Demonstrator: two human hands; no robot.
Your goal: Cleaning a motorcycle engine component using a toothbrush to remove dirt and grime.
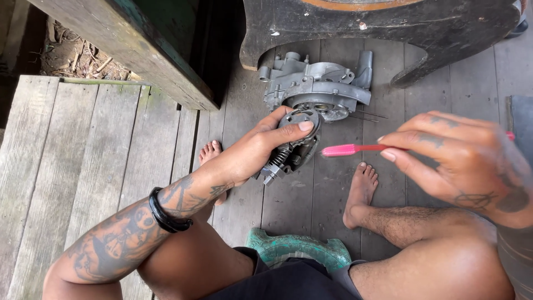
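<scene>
The left hand [261,147] is clenched around a small metal engine part [291,147], thumb pressed over its round slotted face and a coil spring showing below the fingers. It is held up in the air above the plank floor [100,144], not resting on anything. The right hand [466,164] pinches the handle of a pink toothbrush [347,149] between thumb and fingers. The brush lies nearly level, its long axis running left to right, bristle end pointing at the part and just beside it; whether the bristles actually touch the metal is hard to say from here. Beyond both hands, a larger grey engine casing [319,86] lies on the floor near a dark wooden stool [388,25].
</scene>
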